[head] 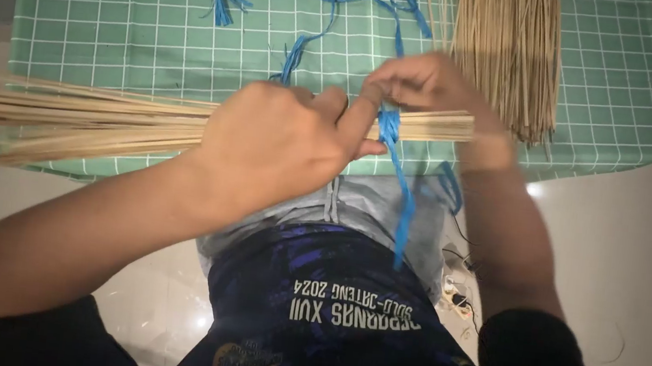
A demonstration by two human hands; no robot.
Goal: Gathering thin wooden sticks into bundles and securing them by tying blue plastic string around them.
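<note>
Left hand (277, 141): closed round a bundle of thin pale sticks (80, 118), forefinger pressed to the knot.
Right hand (423, 84): pinching the blue plastic string (389, 129) wound round the bundle.
Place: held level over the near edge of the green checked mat (116, 12).
Risk: a slackened pinch could loosen the wrap and let the sticks fan apart.
Look: the sticks splay at the left and lie tight at the tie, with a string tail hanging.
Nearby: loose sticks (513, 49) at the mat's far right corner.
</note>
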